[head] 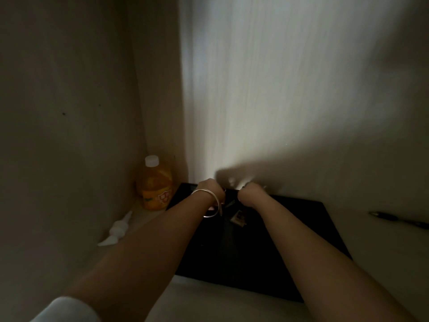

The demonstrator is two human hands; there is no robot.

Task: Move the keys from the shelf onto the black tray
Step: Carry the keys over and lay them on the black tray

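While keys [235, 213] dangle, hands meet above tray [301, 219].

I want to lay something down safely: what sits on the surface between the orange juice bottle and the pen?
In the head view, the black tray fills most of that stretch between the orange juice bottle and the pen, with both hands holding keys over it.
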